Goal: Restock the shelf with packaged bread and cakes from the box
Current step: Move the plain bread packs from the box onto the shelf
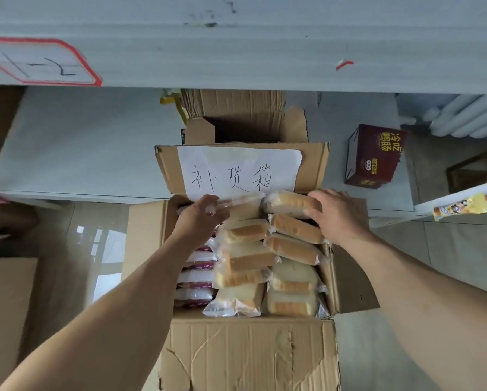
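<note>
An open cardboard box (248, 351) on the floor holds several clear-wrapped bread and cake packs (248, 261), with pink-and-white packs (195, 277) along its left side. A white paper label (236, 170) with handwriting is taped to the far flap. My left hand (201, 218) pinches the sealed edge of a clear pack (236, 201) at the box's far left. My right hand (338, 215) grips the end of a bread pack (290, 204) at the far right of the box. A grey shelf (236, 43) spans the top of the view.
A second, smaller open carton (248, 119) stands behind the box. A dark red printed carton (375, 156) sits on the low shelf at right, a white radiator (462, 117) beyond it. A yellow snack pack (468, 206) lies on a shelf edge at right. Brown cartons (5, 300) stand at left.
</note>
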